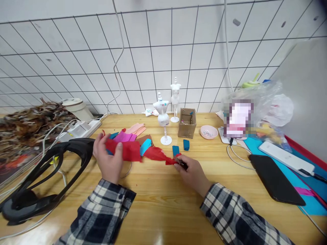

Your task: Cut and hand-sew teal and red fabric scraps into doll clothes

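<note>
A strip of red fabric (pixel 131 150) stretches across the table between my two hands. Its left end lies in my left hand (pixel 109 160), between the thumb and the curled fingers. My right hand (pixel 192 172) is closed on the narrow, bunched right end, along with a small dark tool (pixel 182 164) whose kind I cannot make out. Behind the strip are a light-blue fabric piece (pixel 145 147), magenta fabric (pixel 125 136), peach fabric (pixel 136 129) and brown fabric (pixel 145 139). Two folded dark-blue pieces lie beyond my right hand, one a small fabric piece (pixel 186 145).
Two white mini dress forms, one nearer (pixel 162 114) and one farther (pixel 175 95), stand beside a cardboard box (pixel 187 127). A pink bowl (pixel 208 132) holds small beads. To the right are a lit phone (pixel 238 119) and a black phone (pixel 277 178); a black headset-like frame (pixel 85 158) lies left.
</note>
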